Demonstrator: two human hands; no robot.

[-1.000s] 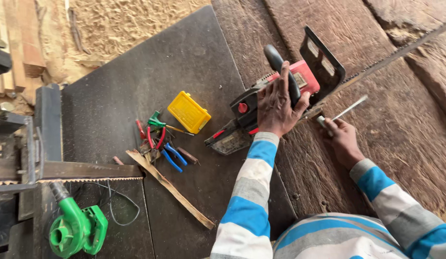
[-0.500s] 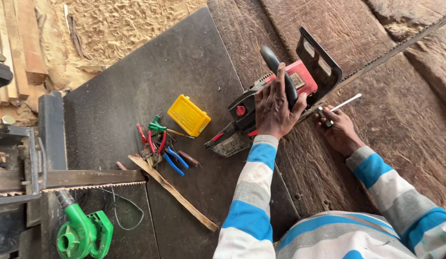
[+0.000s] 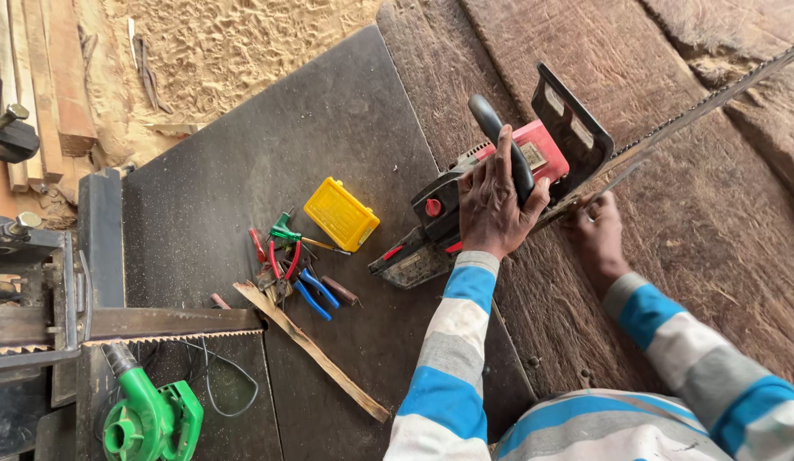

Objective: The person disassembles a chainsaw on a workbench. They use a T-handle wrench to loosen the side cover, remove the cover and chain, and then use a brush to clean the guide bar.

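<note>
1. The chainsaw bar runs out past the picture's top right edge, so its tip is unseen.
2. The left hand covers part of the saw's body.
3. The thin tool at the right hand is blurred.
4. The green blower is cut off by the bottom edge.

Surface: a dark flat sheet laid beside rough wooden planks.
On the sheet: a yellow box, a heap of red, blue and green pliers, a thin wood strip, a green blower.
Across sheet and planks: a red and black chainsaw.
Beyond: sawdust.
</note>
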